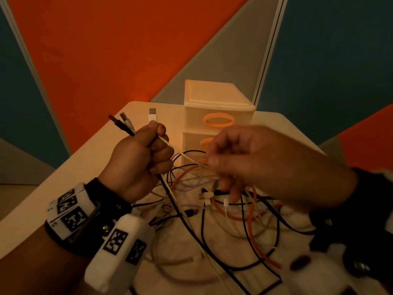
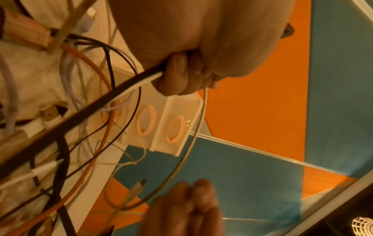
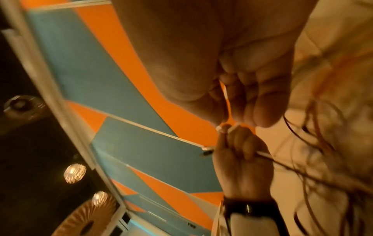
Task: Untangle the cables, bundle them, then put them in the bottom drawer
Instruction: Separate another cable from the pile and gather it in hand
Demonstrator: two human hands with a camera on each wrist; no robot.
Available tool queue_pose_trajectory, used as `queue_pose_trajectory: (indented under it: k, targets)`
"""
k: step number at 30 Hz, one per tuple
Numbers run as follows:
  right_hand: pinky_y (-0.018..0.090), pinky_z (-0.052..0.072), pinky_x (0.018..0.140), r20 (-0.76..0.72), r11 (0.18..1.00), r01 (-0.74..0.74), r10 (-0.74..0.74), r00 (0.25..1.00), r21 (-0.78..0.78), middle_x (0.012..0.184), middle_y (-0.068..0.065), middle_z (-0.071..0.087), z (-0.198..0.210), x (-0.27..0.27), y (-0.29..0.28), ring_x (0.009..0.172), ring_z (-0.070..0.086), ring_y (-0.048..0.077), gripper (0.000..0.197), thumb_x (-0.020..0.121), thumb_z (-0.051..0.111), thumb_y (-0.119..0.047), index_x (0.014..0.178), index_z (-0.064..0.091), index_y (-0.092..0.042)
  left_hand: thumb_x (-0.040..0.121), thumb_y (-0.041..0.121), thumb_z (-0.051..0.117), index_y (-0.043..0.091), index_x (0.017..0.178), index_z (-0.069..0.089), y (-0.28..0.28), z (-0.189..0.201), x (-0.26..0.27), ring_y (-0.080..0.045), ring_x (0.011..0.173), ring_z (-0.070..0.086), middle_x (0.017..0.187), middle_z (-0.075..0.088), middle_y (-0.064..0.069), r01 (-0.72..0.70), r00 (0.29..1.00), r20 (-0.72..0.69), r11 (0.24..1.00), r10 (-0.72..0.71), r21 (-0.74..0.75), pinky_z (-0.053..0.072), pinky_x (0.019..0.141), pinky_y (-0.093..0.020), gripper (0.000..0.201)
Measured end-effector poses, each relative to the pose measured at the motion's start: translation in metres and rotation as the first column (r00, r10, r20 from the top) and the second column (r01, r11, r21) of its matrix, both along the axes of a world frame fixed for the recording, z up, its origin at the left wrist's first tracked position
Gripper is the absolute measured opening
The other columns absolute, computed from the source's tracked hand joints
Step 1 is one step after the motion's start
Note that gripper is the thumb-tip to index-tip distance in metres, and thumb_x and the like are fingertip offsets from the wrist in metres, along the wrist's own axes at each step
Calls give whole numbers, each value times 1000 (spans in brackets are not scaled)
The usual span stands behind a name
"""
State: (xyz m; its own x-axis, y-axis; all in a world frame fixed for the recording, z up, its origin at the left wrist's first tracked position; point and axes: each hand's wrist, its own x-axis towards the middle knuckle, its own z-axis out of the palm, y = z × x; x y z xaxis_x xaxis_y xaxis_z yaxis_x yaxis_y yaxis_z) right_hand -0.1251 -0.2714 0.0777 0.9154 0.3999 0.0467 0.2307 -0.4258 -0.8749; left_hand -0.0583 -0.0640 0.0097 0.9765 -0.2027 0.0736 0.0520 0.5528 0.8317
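Note:
My left hand is raised above the table and grips three cable ends in its fist: a black USB plug, a grey plug and a white USB plug stick up from it. A thin white cable runs from that fist to my right hand, which pinches it between thumb and fingers. Below both hands lies the tangle of cables: black, orange, purple and white strands. The cream drawer unit stands behind them, its drawers closed; my hands and the cables hide its bottom drawer.
The white table ends at an edge on the left and its corner lies behind the drawer unit. Orange and blue wall panels stand close behind. Orange ring handles mark the drawer fronts.

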Motion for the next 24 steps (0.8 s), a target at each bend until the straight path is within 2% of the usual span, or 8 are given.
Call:
queue_pose_trajectory:
  k: [2,4,7,12,16,20,22,24]
  targets:
    - [33,59,57,-238,998,-21,33,971,55,78,10,67,-16,-7,7,65,66,21,6,94,63,-14,92,65,-9,108,32,34,20,81,48,3,2,1,-9,52,7,65,15,6,13,1000,-3,999,-14,-35,8,46,-25,33]
    - [38,61,68,-255,997,72,-63,965,27,80,9,68,-33,-2,7,68,68,19,9,94,66,-17,91,65,-9,107,33,35,20,81,49,4,2,1,-8,51,7,63,17,7,44,999,-20,997,-45,-63,8,45,-24,33]
    - [34,56,72,137,940,315,-298,945,-131,76,-1,66,-48,18,-4,69,64,9,13,89,70,-34,90,62,-23,107,34,36,19,81,49,1,-1,0,-8,50,9,63,15,7,81,996,-37,995,-83,-56,9,41,-22,33]
    - [18,30,56,513,927,372,-297,805,-46,69,-13,43,-59,31,6,62,45,5,27,86,67,-48,103,55,-32,106,35,38,18,80,48,-10,-6,-3,-9,50,7,67,8,4,118,992,-48,993,-117,20,12,37,-20,33]
    - [15,30,55,628,946,282,-318,711,160,65,-17,35,-73,37,16,58,39,4,36,86,75,-38,104,47,-25,107,32,38,17,80,51,-9,-7,-2,-9,50,8,67,8,3,118,992,-44,993,-116,32,13,37,-20,33]
    - [11,40,63,629,964,130,-252,735,234,73,-20,48,-81,38,15,67,52,-2,41,92,67,-35,130,51,-29,107,26,39,14,83,53,-9,-8,-2,-10,52,8,68,11,1,109,993,-41,993,-107,43,13,40,-21,29]
    - [26,46,64,659,980,104,-193,727,172,79,-11,57,-85,44,10,70,58,9,20,99,59,-34,113,67,-23,107,25,39,14,86,52,-8,-8,-1,-10,52,8,67,14,2,106,994,-37,994,-105,26,15,40,-21,28]
    - [33,46,62,680,987,128,-159,716,96,76,-3,55,-92,51,2,69,56,14,30,100,56,-33,88,74,-12,107,26,38,14,88,52,-5,-7,1,-10,52,11,67,17,3,109,993,-36,994,-109,-4,15,41,-22,26]
